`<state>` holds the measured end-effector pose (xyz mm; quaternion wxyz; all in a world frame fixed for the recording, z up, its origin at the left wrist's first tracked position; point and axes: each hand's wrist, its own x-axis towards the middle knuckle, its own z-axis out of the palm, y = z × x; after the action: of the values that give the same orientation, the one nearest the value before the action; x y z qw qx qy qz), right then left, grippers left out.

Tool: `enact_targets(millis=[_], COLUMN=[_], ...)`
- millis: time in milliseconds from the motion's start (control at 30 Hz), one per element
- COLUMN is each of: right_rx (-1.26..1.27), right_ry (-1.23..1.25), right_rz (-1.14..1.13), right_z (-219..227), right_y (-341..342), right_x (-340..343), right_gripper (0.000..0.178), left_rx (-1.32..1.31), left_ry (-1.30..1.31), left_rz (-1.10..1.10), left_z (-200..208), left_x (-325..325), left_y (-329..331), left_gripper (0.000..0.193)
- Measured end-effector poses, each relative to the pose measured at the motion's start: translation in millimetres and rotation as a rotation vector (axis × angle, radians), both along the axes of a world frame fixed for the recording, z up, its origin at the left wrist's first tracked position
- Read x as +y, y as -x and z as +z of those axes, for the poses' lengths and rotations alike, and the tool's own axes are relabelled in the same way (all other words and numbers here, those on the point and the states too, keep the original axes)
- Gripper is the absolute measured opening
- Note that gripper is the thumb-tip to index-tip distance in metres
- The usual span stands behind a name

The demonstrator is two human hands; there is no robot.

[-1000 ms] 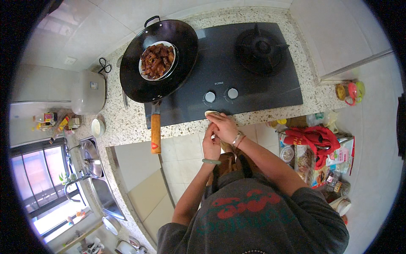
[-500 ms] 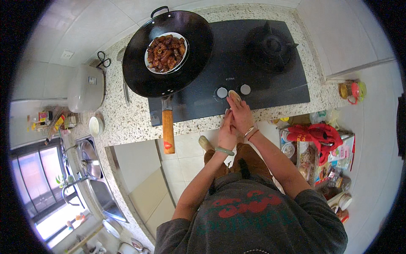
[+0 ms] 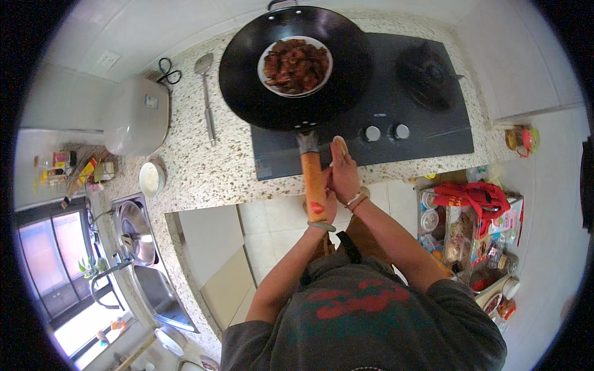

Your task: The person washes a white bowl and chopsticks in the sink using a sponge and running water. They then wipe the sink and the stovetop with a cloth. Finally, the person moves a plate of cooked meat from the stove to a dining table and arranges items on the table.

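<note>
My right hand (image 3: 345, 177) is closed on a small oval pale-brown thing (image 3: 340, 146), its kind unclear, at the stove's front edge. Below it, my left hand (image 3: 331, 208) meets the right one with its fingers drawn together. The wok's wooden handle (image 3: 314, 185) hides part of that left hand, and I cannot make out what is in it. Beyond stands a black wok (image 3: 247, 86) on the glass cooktop (image 3: 396, 80). In the wok is a white plate (image 3: 262, 73) heaped with browned, glossy chunks of food (image 3: 297, 65).
Two silver knobs (image 3: 372, 133) are right of my hands. A slotted metal turner (image 3: 208, 117) lies on the speckled counter left of the wok. A white bowl (image 3: 151, 179) stands near the sink (image 3: 154, 290). On the right, a crammed rack carries a red bag (image 3: 473, 198).
My view has swung left, so the scene sits further right. Both hands have moved left from beside the knobs to the wok handle, which now overlaps the left one. The oval thing stays in my right hand.
</note>
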<state>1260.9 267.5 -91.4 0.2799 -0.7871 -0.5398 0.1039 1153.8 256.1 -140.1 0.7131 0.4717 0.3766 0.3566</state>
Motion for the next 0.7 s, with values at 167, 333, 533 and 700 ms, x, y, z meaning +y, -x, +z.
enact_targets(millis=[167,333,533,700], right_rx=[0.053,0.273,1.064,1.471], right_ry=[-0.095,0.002,-0.105,-0.02], right_rz=[0.134,0.331,0.252,0.195], right_z=[-31.1,-6.7,3.7,17.0], right_y=[43.7,107.0,141.9,103.8], right_x=[58.5,93.2,49.6,8.8], right_gripper=[0.065,0.066,0.051,0.048], left_rx=[0.368,0.288,0.355,0.327], left_ry=[-0.118,0.09,-0.045,0.008], left_rz=[0.008,0.187,0.239,0.027], left_z=[66.5,69.4,62.9,89.5], left_x=[56.1,70.9,42.6,34.8], left_y=[40.0,100.7,152.8,145.1], left_gripper=[0.059,0.057,0.06,0.047])
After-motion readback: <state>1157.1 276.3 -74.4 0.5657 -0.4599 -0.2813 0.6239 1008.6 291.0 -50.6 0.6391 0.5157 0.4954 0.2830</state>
